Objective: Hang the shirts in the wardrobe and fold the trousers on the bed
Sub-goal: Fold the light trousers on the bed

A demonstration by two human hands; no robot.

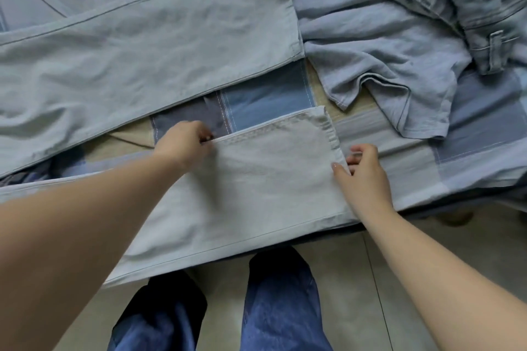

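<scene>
We see pale trousers [142,65] spread on the bed [470,134]. Left hand [185,145] pinches the near leg's upper edge, right hand [365,177] pinches its hem corner. Fabric looks light, limp; hem corners seem best holds.

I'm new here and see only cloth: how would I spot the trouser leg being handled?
On the checked bedsheet, find the nearest pale grey trouser leg, along the bed's front edge. Unlike the far leg, its hem is pinched by the left hand and right hand.
</scene>
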